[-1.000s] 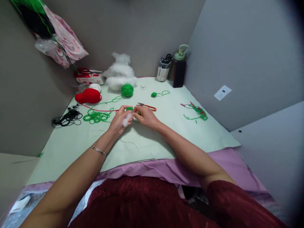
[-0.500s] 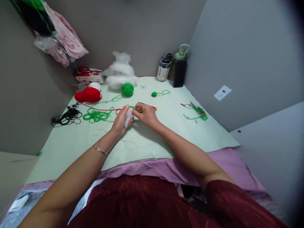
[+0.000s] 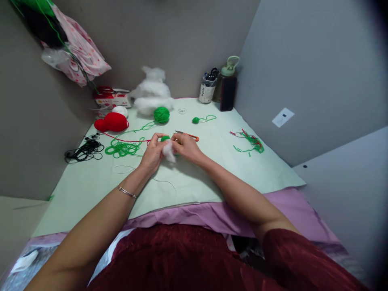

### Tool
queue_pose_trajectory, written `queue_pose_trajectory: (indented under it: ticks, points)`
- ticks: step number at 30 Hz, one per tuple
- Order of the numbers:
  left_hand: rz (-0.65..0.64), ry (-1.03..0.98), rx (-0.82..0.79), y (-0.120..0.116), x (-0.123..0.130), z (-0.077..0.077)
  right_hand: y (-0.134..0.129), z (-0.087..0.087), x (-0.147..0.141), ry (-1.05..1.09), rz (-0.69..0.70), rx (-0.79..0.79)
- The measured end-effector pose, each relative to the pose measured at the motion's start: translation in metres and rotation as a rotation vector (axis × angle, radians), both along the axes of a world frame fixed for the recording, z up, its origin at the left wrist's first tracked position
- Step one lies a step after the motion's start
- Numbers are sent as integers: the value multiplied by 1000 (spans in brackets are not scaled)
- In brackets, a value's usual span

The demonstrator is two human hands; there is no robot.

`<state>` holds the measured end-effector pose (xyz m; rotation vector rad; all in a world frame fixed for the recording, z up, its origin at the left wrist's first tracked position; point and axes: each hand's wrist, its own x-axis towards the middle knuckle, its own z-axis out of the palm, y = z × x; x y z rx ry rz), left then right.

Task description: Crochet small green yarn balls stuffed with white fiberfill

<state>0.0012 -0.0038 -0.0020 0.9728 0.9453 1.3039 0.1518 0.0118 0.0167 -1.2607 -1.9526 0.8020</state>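
Between my hands is a small green yarn piece (image 3: 165,138), with a tuft of white stuffing (image 3: 169,151) hanging from its near side. My left hand (image 3: 152,153) curls its fingers round the green piece from the left. From the right, my right hand (image 3: 186,146) has its thumb and fingers closed at the green piece and the tuft. The fingers partly cover the green piece, so its full shape is hidden. Just beyond my right hand lie orange-handled thread snips (image 3: 191,137) on the pale tabletop cover.
Green yarn loops (image 3: 124,148), black cord (image 3: 85,149) and a red yarn bundle (image 3: 112,122) lie left. Behind are a green yarn ball (image 3: 161,115) and a stuffing heap (image 3: 153,91). Yarn scraps (image 3: 253,142) lie right; a bottle (image 3: 229,72), phone (image 3: 228,93) and pen holder (image 3: 207,91) stand at the back.
The white tuft has shifted from my left palm to between both hands and now hangs down. More of the green piece shows, and the snips' blade is uncovered.
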Motion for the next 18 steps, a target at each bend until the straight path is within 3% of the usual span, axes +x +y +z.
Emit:
queue_pose_trajectory:
  ticks: [5,10,18]
  points:
    - [70,43,7,6,3,-9,-13,1,-10,-35,57,58]
    - [96,68,45,8,4,-11,-7,-1,-11,4,11,50]
    - [0,31,81,-2,5,-1,3,-5,-8,60,-82,10]
